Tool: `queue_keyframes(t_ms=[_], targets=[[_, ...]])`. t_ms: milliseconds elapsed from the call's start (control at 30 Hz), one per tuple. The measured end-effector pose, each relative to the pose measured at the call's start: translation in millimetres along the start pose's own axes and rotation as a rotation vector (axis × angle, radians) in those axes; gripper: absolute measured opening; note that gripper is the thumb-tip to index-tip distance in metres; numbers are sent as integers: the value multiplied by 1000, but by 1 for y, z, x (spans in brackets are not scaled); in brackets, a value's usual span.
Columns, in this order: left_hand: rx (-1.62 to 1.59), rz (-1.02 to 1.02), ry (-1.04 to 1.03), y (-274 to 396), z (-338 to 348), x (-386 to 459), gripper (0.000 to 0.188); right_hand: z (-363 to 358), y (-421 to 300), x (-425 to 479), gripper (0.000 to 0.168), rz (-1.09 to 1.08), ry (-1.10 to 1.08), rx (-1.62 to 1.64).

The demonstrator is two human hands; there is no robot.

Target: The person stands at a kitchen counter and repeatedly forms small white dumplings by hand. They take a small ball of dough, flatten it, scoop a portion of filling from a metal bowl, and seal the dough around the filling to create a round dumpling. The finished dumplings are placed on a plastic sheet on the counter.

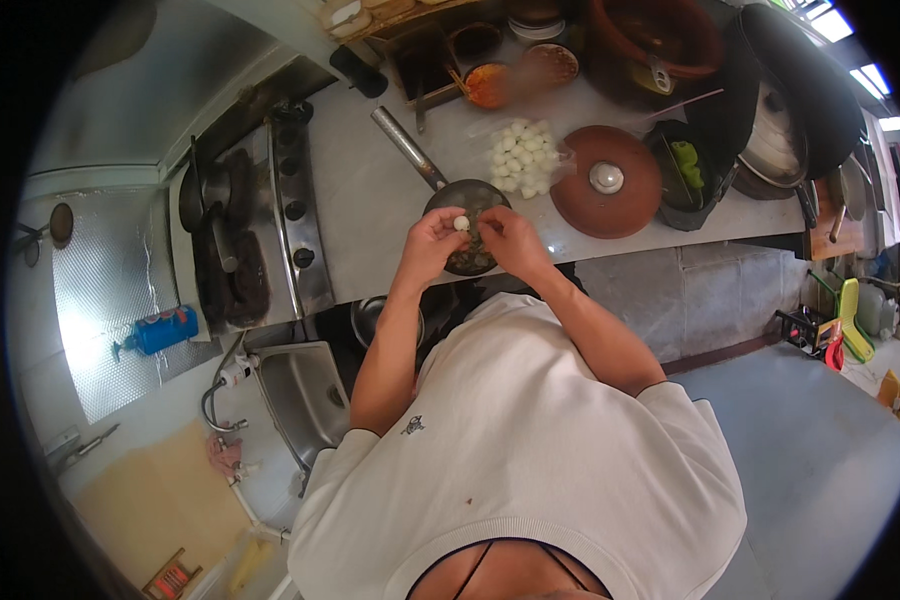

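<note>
A small white peeled egg, the size of a quail egg (461, 223), sits in the fingertips of my left hand (431, 247). Just to its right is my right hand (516, 244), its thumb and fingertips pinched together. Whether a bit of shell is between them is too small to tell. Both hands are above a dark frying pan (439, 196) with a worn metal handle (409, 146). Dark, speckled pieces lie in the pan, partly hidden by my hands. Behind it, a clear plastic bag holds several white peeled eggs (523, 157).
A brown clay lid (581, 191) is right of the bag, beside a black tray with green peppers (688, 165). Bowls of red sauce (487, 84) and a clay pot (690, 37) stand behind. Left are a gas stove (292, 225) and a steel sink (292, 390).
</note>
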State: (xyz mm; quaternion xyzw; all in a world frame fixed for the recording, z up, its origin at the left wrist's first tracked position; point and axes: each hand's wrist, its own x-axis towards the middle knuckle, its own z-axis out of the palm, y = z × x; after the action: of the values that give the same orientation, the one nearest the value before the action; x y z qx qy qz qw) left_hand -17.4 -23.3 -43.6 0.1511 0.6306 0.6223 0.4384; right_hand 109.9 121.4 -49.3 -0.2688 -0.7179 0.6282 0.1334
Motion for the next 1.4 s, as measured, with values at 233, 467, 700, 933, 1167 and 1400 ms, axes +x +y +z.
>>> queue_keyframes(t_ms=[233, 467, 700, 933, 1167, 1400], targets=[[36, 94, 74, 8, 8, -14, 33, 5, -13, 3, 18, 22, -79, 94], [276, 206, 230, 5, 16, -11, 25, 6, -28, 4, 20, 54, -77, 76], [824, 395, 293, 39, 41, -16, 25, 4, -23, 9, 22, 85, -58, 0], [649, 310, 255, 28, 37, -13, 26, 0, -27, 9, 20, 98, -53, -6], [-41, 116, 50, 15, 11, -4, 27, -5, -30, 8, 17, 72, -57, 19], [-208, 16, 28, 27, 14, -12, 31, -2, -6, 11, 17, 60, -32, 36]])
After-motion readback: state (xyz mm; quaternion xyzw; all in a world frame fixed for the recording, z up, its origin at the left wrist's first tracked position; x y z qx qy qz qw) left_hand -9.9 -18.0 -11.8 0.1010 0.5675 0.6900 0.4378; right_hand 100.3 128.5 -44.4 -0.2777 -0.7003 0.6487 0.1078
